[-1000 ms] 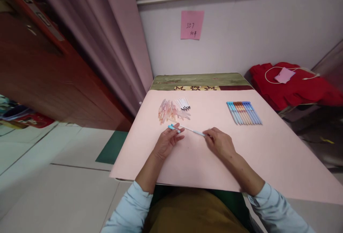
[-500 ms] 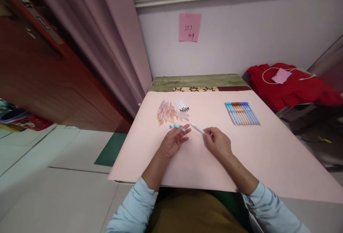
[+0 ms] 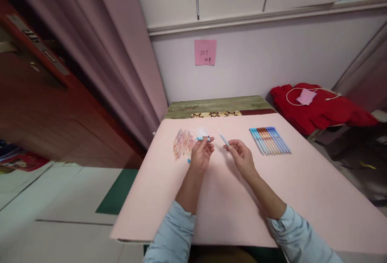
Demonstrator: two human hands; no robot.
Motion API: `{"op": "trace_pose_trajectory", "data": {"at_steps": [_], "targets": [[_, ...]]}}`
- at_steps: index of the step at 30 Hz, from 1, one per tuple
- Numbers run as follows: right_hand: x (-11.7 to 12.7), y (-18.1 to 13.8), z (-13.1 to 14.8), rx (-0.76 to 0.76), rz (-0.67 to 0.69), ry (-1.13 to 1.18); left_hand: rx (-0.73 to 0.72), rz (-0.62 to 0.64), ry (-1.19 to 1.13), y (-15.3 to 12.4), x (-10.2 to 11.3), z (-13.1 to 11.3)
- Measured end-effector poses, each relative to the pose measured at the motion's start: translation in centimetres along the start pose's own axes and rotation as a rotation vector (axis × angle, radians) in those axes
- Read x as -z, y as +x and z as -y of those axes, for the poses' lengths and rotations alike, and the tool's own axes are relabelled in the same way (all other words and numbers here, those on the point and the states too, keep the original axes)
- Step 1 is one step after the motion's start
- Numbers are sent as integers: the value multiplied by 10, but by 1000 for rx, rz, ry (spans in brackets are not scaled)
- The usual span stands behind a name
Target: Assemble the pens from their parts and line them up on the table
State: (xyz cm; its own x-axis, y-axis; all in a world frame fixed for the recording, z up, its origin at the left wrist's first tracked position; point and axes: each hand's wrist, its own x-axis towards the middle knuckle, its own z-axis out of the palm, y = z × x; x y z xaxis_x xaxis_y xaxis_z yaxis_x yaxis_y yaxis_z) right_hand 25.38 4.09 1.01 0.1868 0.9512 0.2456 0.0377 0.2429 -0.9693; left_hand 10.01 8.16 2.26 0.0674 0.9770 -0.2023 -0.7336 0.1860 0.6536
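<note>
Pinched in my left hand (image 3: pixel 203 153) is a short bright-blue pen part (image 3: pixel 202 138), lying crosswise at the fingertips. My right hand (image 3: pixel 241 156) grips a pale pen barrel (image 3: pixel 223 137), whose narrow end points up and to the left. A gap separates the two parts. Behind my left hand lie a pile of clear pinkish pen barrels (image 3: pixel 182 142) and a fan of white refills (image 3: pixel 200 131), its near ends partly hidden by the fingers. A small blue piece (image 3: pixel 189 161) rests on the pink sheet just left of that hand.
A row of pens (image 3: pixel 270 141) in light blue, brown and darker blue lies to the right on the pink table cover (image 3: pixel 242 214). Beyond the table stand a wall with a pink note (image 3: pixel 205 52) and, at right, a red cloth (image 3: pixel 320 111) with a cable on top.
The view has tilted up a little. Both hands have lifted and moved farther over the table, the left one now in front of the refills, each still holding its pen part.
</note>
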Motion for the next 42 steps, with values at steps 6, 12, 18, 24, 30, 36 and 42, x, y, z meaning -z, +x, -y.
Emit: {"op": "trace_pose_trajectory", "data": {"at_steps": [6, 12, 18, 24, 30, 36, 42], "targets": [[-6, 0, -14, -27, -20, -60, -39, 0, 27, 14, 9, 4], [-7, -8, -11, -24, -17, -187, -43, -2, 90, 13, 18, 0], [-9, -9, -13, -17, -50, -291, -50, -26, 113, 12, 15, 2], [-7, -10, -12, 5, -52, -333, -67, -47, 120, 11, 13, 2], [-7, -11, -11, 44, -48, -357, -60, -49, 180, 8, 10, 5], [-9, -11, -6, 110, -127, -380, -9, -76, 155, 3, 6, 10], [-8, -11, -2, 126, -207, -384, 23, -98, 126, -1, 2, 11]]}}
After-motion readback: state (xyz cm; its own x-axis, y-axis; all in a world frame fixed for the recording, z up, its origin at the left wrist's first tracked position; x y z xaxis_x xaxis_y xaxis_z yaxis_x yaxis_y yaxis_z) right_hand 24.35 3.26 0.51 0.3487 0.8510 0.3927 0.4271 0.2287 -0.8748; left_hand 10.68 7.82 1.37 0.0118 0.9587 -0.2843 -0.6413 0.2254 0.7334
